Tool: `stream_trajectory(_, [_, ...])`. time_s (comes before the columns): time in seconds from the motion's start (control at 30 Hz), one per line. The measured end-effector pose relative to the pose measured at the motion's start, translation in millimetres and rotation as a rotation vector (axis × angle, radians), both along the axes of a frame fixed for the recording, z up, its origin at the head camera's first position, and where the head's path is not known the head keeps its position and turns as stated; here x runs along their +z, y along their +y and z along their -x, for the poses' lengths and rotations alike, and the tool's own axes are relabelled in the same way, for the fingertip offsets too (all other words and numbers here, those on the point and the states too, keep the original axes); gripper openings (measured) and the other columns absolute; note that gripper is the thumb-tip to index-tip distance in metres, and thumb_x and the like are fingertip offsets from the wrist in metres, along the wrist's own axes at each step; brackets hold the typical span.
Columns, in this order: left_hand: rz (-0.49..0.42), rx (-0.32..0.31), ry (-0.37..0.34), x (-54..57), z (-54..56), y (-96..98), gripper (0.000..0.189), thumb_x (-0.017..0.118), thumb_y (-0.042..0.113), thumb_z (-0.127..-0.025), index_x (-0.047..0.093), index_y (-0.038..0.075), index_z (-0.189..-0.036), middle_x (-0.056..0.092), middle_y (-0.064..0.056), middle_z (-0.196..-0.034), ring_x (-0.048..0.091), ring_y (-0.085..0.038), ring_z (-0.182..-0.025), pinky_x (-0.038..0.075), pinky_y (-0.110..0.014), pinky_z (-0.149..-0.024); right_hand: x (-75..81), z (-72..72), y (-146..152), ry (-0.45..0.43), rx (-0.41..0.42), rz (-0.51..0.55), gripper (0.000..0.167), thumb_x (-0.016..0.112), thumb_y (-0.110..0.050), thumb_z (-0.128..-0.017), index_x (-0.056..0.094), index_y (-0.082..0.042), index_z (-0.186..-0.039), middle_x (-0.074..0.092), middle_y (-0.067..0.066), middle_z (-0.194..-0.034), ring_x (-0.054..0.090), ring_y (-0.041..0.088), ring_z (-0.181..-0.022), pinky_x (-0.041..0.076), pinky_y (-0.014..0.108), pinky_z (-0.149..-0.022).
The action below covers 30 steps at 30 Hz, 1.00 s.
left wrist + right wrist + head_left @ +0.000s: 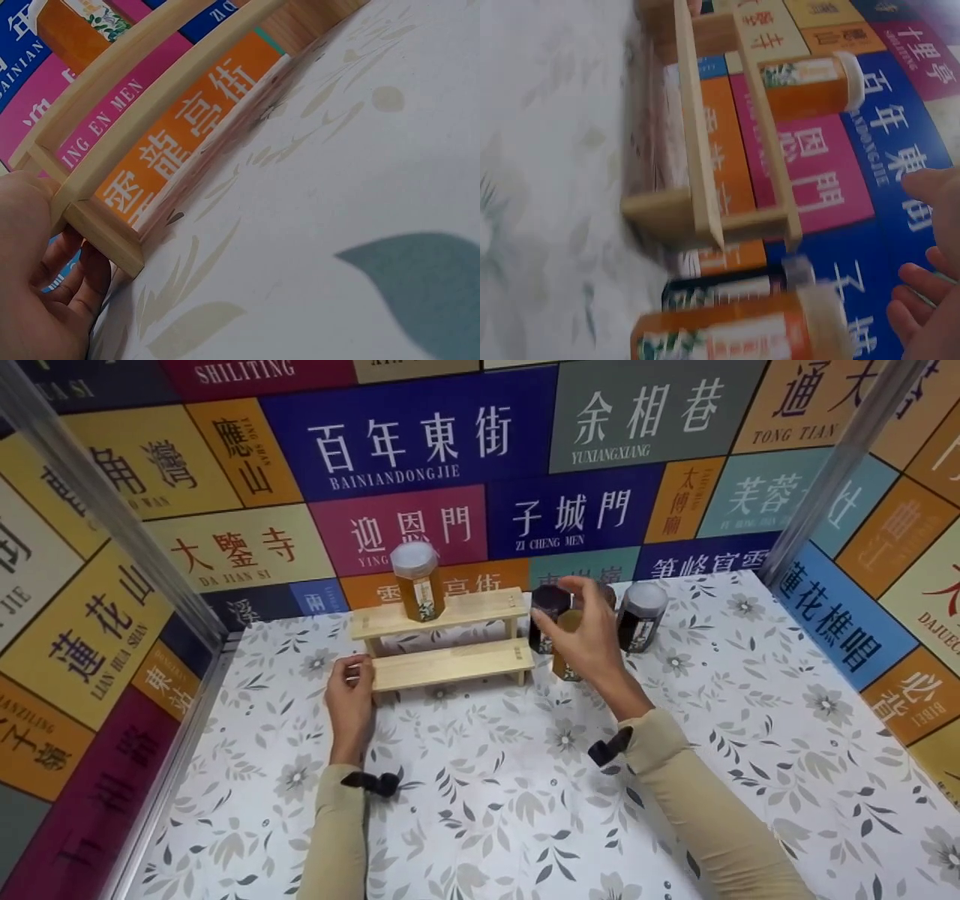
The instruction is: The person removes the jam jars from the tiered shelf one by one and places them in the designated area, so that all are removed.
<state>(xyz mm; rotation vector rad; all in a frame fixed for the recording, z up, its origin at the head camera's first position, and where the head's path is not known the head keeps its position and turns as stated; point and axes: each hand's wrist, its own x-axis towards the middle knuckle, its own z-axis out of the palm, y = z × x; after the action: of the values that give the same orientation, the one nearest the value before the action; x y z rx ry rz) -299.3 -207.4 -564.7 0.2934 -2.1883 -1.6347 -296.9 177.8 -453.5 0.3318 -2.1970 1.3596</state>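
A two-step wooden shelf (450, 661) stands on the patterned cloth. My left hand (349, 697) grips the left end of its lower step; in the left wrist view the fingers (75, 281) bend beneath the board. On the upper step sits an amber jar (421, 594) with a pale lid. My right hand (596, 641), thumb and fingers spread, is over another amber jar (566, 664) right of the shelf and partly covers it. The right wrist view shows a gap between this hand (930, 277) and that jar's lid (826, 322).
A dark jar (540, 639) stands beside the shelf's right end. Another dark jar (641, 619) is farther right, and a partly hidden one lies behind my right hand. Sign-covered panels (412, 435) rise at the back and sides of the cloth-covered table (480, 810).
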Motion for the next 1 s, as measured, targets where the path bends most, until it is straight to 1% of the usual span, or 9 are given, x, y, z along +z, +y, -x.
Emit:
stream_trajectory(0.13, [0.002, 0.004, 0.003, -0.4, -0.8, -2.1, 0.025, 0.065, 0.035, -0.109, 0.071, 0.017, -0.125, 0.07, -0.009, -0.115, 0.065, -0.022, -0.099, 0.052, -0.036, -0.085, 3.8, 11.4, -38.9, -0.024, 0.15, 0.029, 0.064, 0.084, -0.032, -0.096, 0.054, -0.006, -0.147, 0.062, 0.013, -0.145, 0.06, 0.037, -0.138, 0.051, 0.05, -0.117])
stream_trajectory(0.23, [-0.009, -0.001, 0.006, -0.2, -0.9, -1.6, 0.024, 0.065, 0.034, -0.109, 0.071, 0.017, -0.125, 0.07, -0.009, -0.115, 0.065, -0.022, -0.099, 0.053, -0.037, -0.085, 4.0, 19.1, -65.1, -0.072, 0.221, 0.044, 0.067, 0.083, -0.03, -0.098, 0.049, -0.007, -0.151, 0.058, 0.011, -0.15, 0.055, 0.034, -0.144, 0.049, 0.048, -0.12])
stream_trajectory(0.37, [-0.016, -0.002, 0.008, -0.8, -0.9, -0.4, 0.022, 0.066, 0.031, -0.109, 0.072, 0.017, -0.125, 0.07, -0.009, -0.115, 0.065, -0.022, -0.098, 0.053, -0.035, -0.082, -1.0, 28.6, -90.8, -0.128, 0.277, 0.085, 0.074, 0.082, -0.026, -0.098, 0.042, -0.008, -0.157, 0.052, 0.012, -0.157, 0.051, 0.029, -0.149, 0.047, 0.044, -0.123])
stream_trajectory(0.47, [-0.016, -0.001, 0.01, -1.2, -0.2, -0.3, 0.023, 0.066, 0.031, -0.109, 0.072, 0.016, -0.125, 0.07, -0.009, -0.115, 0.065, -0.022, -0.098, 0.053, -0.033, -0.082, -5.5, 36.1, -103.3, -0.178, 0.311, 0.137, 0.08, 0.083, -0.024, -0.097, 0.036, -0.009, -0.161, 0.047, 0.015, -0.16, 0.048, 0.031, -0.152, 0.044, 0.044, -0.126])
stream_trajectory(0.53, [-0.017, -0.003, 0.013, -1.2, 0.2, -0.3, 0.023, 0.066, 0.031, -0.109, 0.071, 0.016, -0.125, 0.07, -0.009, -0.114, 0.065, -0.022, -0.098, 0.053, -0.034, -0.082, -7.6, 40.2, -109.6, -0.213, 0.325, 0.162, 0.083, 0.084, -0.025, -0.097, 0.034, -0.01, -0.162, 0.045, 0.016, -0.162, 0.047, 0.034, -0.153, 0.042, 0.046, -0.127])
stream_trajectory(0.7, [-0.009, -0.003, 0.019, -2.1, 1.3, -0.5, 0.021, 0.066, 0.032, -0.109, 0.072, 0.017, -0.123, 0.07, -0.008, -0.112, 0.066, -0.022, -0.096, 0.053, -0.032, -0.08, -14.2, 48.3, -120.6, -0.259, 0.328, 0.162, 0.087, 0.085, -0.026, -0.096, 0.033, -0.011, -0.164, 0.043, 0.017, -0.166, 0.044, 0.041, -0.156, 0.039, 0.047, -0.129])
stream_trajectory(0.87, [-0.007, 0.003, 0.01, -2.6, 1.6, 0.1, 0.021, 0.066, 0.032, -0.109, 0.072, 0.017, -0.123, 0.07, -0.008, -0.111, 0.066, -0.022, -0.095, 0.053, -0.032, -0.079, -16.6, 51.0, -129.7, -0.28, 0.307, 0.139, 0.088, 0.086, -0.027, -0.095, 0.032, -0.012, -0.164, 0.043, 0.014, -0.166, 0.046, 0.036, -0.155, 0.039, 0.043, -0.129])
stream_trajectory(1.0, [-0.011, 0.004, 0.005, -1.7, 1.4, 1.2, 0.02, 0.066, 0.03, -0.109, 0.072, 0.017, -0.123, 0.07, -0.009, -0.113, 0.065, -0.022, -0.097, 0.053, -0.033, -0.082, -15.0, 53.9, -136.8, -0.316, 0.305, 0.085, 0.093, 0.085, -0.032, -0.096, 0.028, -0.012, -0.166, 0.04, 0.014, -0.169, 0.043, 0.031, -0.157, 0.036, 0.041, -0.13])
